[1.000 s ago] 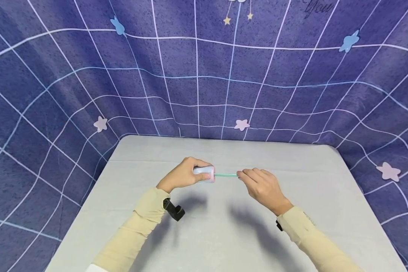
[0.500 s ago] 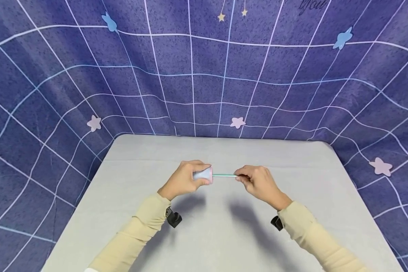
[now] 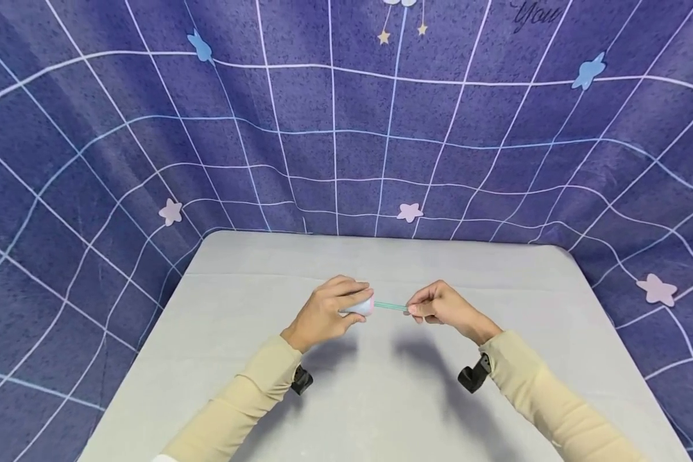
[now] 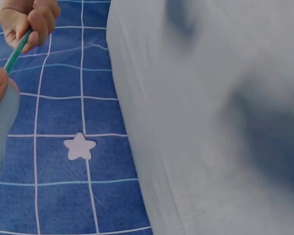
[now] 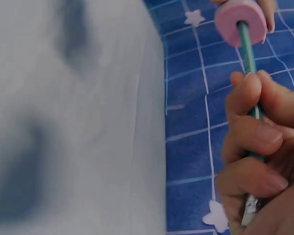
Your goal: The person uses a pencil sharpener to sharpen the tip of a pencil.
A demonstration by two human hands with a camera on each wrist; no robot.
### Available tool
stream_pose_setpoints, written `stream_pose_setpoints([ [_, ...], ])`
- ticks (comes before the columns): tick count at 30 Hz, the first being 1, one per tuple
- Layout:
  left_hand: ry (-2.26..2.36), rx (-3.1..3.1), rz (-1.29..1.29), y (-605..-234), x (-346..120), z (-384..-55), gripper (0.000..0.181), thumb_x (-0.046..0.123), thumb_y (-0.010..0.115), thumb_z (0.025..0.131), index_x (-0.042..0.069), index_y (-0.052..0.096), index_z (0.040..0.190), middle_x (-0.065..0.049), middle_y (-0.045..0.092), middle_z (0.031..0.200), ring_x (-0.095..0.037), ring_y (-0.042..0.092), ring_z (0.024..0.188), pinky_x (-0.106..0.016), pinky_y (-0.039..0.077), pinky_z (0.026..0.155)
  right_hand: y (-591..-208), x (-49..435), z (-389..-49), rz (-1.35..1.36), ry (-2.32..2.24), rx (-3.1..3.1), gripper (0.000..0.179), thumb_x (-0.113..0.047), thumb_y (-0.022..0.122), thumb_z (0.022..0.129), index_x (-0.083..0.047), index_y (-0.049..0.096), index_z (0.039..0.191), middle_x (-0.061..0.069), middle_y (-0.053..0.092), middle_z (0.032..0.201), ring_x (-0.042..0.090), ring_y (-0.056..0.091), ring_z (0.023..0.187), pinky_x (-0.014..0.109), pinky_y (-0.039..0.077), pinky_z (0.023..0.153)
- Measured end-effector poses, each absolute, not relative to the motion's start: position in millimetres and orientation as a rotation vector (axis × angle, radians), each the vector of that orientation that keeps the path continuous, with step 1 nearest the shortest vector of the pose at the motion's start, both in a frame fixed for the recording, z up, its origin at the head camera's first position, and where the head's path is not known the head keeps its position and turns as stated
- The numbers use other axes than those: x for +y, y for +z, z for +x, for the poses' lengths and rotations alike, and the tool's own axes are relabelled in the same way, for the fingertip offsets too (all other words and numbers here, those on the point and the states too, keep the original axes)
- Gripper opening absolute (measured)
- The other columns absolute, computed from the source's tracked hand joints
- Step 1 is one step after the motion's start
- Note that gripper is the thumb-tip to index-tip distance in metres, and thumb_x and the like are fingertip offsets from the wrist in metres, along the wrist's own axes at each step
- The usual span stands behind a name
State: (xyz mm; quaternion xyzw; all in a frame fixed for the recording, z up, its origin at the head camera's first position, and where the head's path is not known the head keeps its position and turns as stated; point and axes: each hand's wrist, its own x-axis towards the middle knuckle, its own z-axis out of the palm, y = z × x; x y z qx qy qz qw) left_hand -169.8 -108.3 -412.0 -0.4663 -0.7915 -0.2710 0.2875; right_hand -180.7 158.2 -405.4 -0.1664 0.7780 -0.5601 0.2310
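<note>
Above the table, the left hand (image 3: 323, 314) grips a pale blue pencil sharpener (image 3: 360, 308) with a pink end, its thumb below and fingers over the top. A green pencil (image 3: 389, 306) runs from the sharpener to the right hand (image 3: 447, 308), which pinches it between thumb and index finger. In the right wrist view, the pencil's tip is hidden inside the hole in the sharpener's pink end (image 5: 226, 23). The other fingers curl around the shaft there, and a metal band with a pale eraser (image 5: 249, 215) shows at the rear. The left wrist view catches only the sharpener's side (image 4: 4, 122).
A table with a pale grey cover (image 3: 346, 398) lies beneath both hands, which cast shadows on it. Behind and at the sides hangs a blue-purple curtain (image 3: 300, 154) with grid lines and stars. Small black cameras (image 3: 473, 377) sit on the wrists.
The right hand has rolled over along the pencil, from back of the hand upward to thumb side showing. The left hand has shifted slightly right and down with the sharpener, its fingers covering more of it.
</note>
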Motion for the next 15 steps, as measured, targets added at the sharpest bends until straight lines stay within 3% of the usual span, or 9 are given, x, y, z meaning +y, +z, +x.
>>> stream_pose_setpoints([
  [4,-0.691,-2.104,-1.251,-413,-110,-170,0.05,0.014,0.088,0.062,0.001,0.071,0.108,-0.011,0.07,0.109,-0.024,0.063,0.1,-0.03,0.05,0.094,-404,158,-182,-0.468,-1.5,2.122,0.024,-0.006,0.061,0.089,0.016,0.065,0.096,-0.003,0.058,0.06,0.004,0.033,0.043,0.017,0.024,0.041],
  [10,-0.875,-2.292,-1.11,-418,-114,-172,0.051,0.018,0.086,0.068,0.002,0.069,0.113,-0.01,0.07,0.109,-0.021,0.064,0.1,-0.028,0.052,0.089,-399,150,-179,-0.751,-1.326,2.531,0.006,-0.008,0.07,0.084,-0.004,0.071,0.088,0.001,0.066,0.069,0.003,0.044,0.052,0.019,0.036,0.048],
  [15,-1.112,-2.514,-0.961,-407,-116,-176,0.049,0.023,0.083,0.072,0.007,0.069,0.116,-0.005,0.07,0.107,-0.017,0.064,0.094,-0.029,0.053,0.078,-404,148,-170,-1.093,-1.208,2.984,0.019,-0.003,0.078,0.074,-0.011,0.071,0.089,-0.002,0.07,0.079,0.002,0.053,0.06,0.02,0.045,0.054],
])
